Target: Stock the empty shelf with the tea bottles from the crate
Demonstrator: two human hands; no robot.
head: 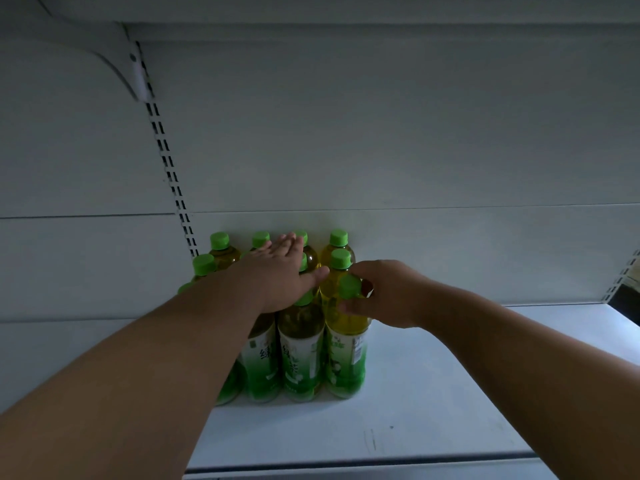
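Several green-capped tea bottles (300, 351) with yellow-green tea and green-and-white labels stand in tight rows against the back of the white shelf (433, 393). My left hand (282, 271) lies flat with straight fingers over the caps in the middle of the group. My right hand (377, 294) grips the neck of the front right bottle (346, 348), just below its green cap; the bottle stands on the shelf beside the others. The crate is out of sight.
The shelf's back panel (381, 133) rises behind the bottles, with a slotted upright (169, 174) at the left and another (623, 275) at the far right. An upper shelf (311, 15) hangs overhead. Bare shelf surface lies to the right of the bottles.
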